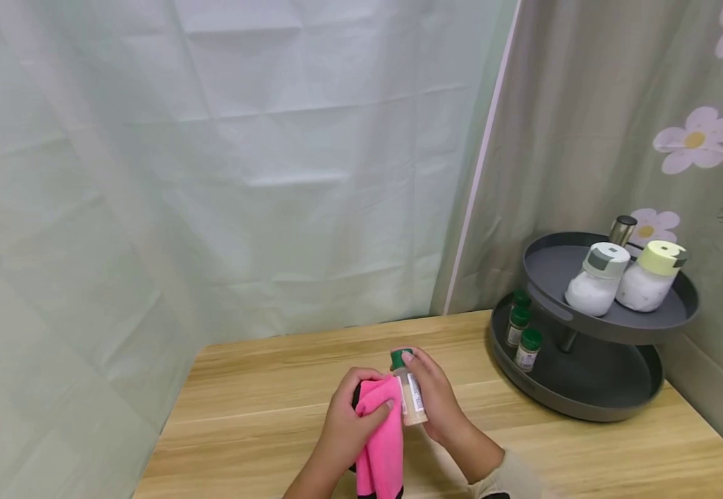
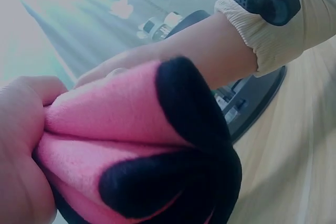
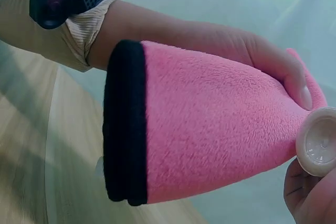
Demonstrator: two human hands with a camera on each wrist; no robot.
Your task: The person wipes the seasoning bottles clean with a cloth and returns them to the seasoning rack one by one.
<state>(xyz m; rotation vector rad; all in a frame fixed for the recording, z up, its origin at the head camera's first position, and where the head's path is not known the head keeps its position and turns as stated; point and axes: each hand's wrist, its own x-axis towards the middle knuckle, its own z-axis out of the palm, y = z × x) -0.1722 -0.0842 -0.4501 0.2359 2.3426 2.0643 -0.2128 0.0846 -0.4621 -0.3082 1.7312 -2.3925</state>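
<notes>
A pink cloth with black edging (image 1: 381,443) hangs folded from my left hand (image 1: 350,423), whose thumb and fingers pinch it. My right hand (image 1: 439,398) grips a small clear spice jar (image 1: 412,396) with a green cap, thumb near the cap. The cloth's upper end touches the jar's side. Pale contents and a white label show on the jar. In the right wrist view the jar's round base (image 3: 320,142) faces the camera beside the cloth (image 3: 215,124). The left wrist view has the cloth's folds (image 2: 115,108) in front of my right forearm.
At the right stands a dark two-tier round rack (image 1: 592,388). Its lower tier holds several green-capped jars (image 1: 527,350). On top are two white-filled jars, one grey-and-white capped (image 1: 595,281), one yellow-capped (image 1: 648,277). Curtains (image 1: 336,173) border the wooden table (image 1: 261,388).
</notes>
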